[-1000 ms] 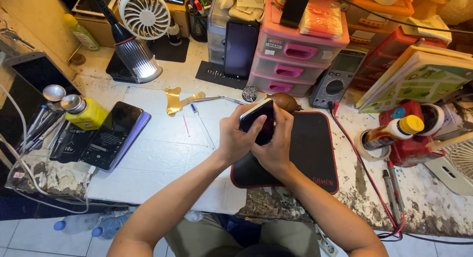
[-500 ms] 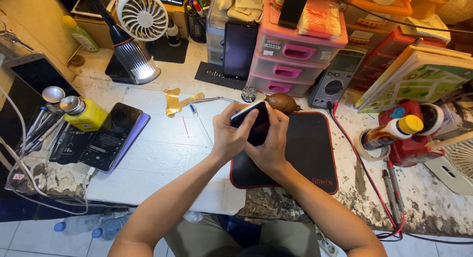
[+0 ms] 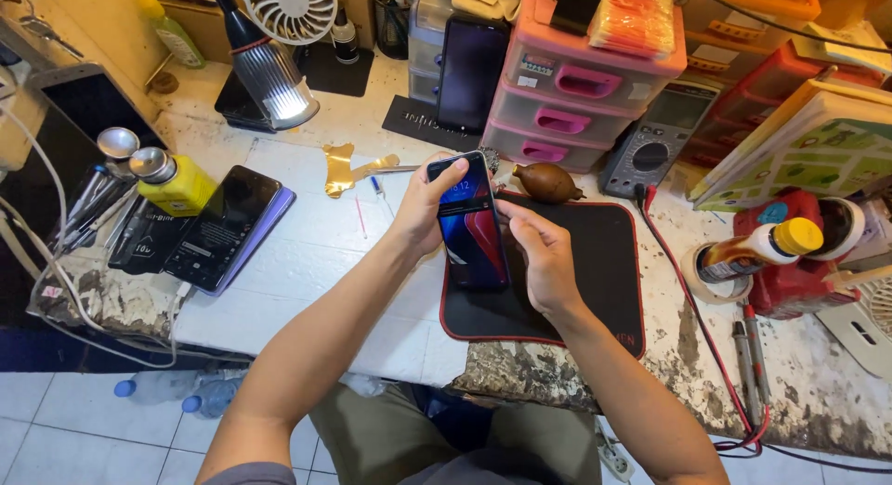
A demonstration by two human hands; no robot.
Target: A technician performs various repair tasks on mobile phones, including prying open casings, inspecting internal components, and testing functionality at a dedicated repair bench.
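While one smartphone [image 3: 472, 223] with a lit screen is held above the black mat [image 3: 595, 281], it is gripped at its upper left edge by the left hand [image 3: 423, 206] and pinched at its right edge by the right hand [image 3: 544, 257]. Two more phones [image 3: 228, 227] are laid at the left, and three pink drawers [image 3: 581, 99] are stacked behind.

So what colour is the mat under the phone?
Black with a thin red edge, seen in the head view.
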